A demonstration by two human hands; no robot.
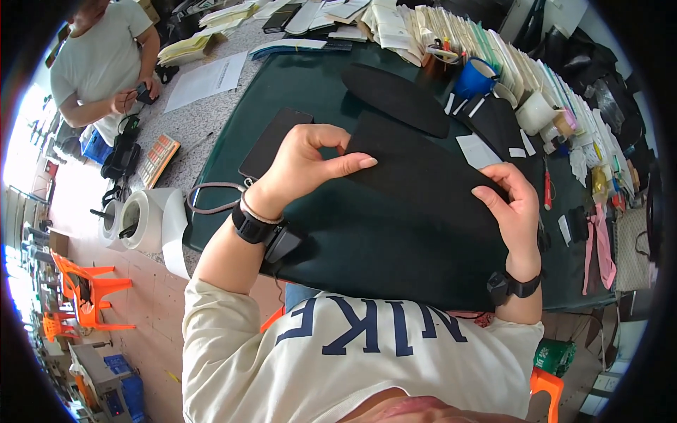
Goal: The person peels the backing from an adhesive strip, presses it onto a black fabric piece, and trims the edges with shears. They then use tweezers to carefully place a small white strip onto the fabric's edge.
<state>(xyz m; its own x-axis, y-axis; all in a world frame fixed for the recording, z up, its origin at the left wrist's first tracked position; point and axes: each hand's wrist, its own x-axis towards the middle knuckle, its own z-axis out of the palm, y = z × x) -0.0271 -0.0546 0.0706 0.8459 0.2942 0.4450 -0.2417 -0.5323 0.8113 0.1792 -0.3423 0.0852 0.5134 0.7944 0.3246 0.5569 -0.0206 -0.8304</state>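
Observation:
Both of my hands hold a flat black sheet-like piece (423,169) above the dark green desk mat (338,225). My left hand (307,158) pinches its left end, thumb on top and fingers behind. At the other end, my right hand (511,201) grips the right edge, also with the thumb on top. The piece looks thin and slightly bent; its material I cannot make out. Just beyond it lies a second black piece (395,99) with a rounded end. A dark phone (275,144) with a wrist strap lies beside my left hand.
A blue mug (474,79), a white mug (537,113) and a long row of upright papers (515,63) line the far right. A red-handled tool (547,187) lies right of my hand. Tape rolls (144,218) and a calculator (159,161) sit left, near another person (106,60).

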